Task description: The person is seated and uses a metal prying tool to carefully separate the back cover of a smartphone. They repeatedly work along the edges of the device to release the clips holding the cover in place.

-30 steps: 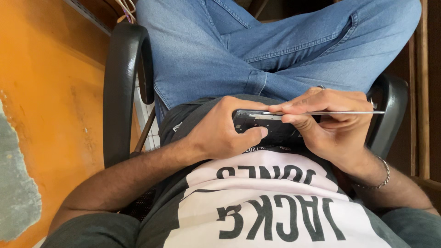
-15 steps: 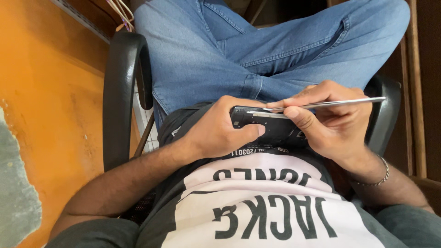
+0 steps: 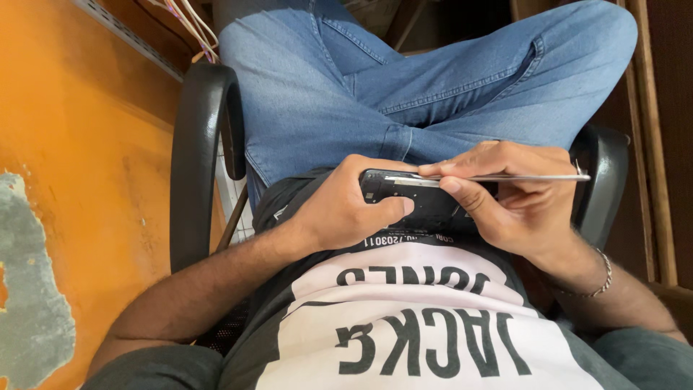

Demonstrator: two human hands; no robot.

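I sit in a chair and look down at my lap. My left hand [image 3: 345,211] grips the left end of a black opened phone [image 3: 422,204], thumb pressed on its inner face. My right hand [image 3: 514,198] holds thin metal tweezers [image 3: 520,177] between thumb and forefinger, its other fingers under the phone's right end. The tweezers lie flat along the phone's top edge, tip pointing left toward the middle of the phone. Most of the phone's right half is hidden by my right hand.
Black chair armrests stand at the left [image 3: 196,159] and right [image 3: 605,180] of my blue-jeaned legs [image 3: 346,94]. An orange floor [image 3: 79,180] with a worn grey patch lies to the left. Coloured wires [image 3: 189,25] hang at the top. A wooden frame [image 3: 653,144] runs along the right.
The view has shifted slightly. My right hand has moved a little with the tweezers along the phone's top edge. My left hand keeps the same grip.
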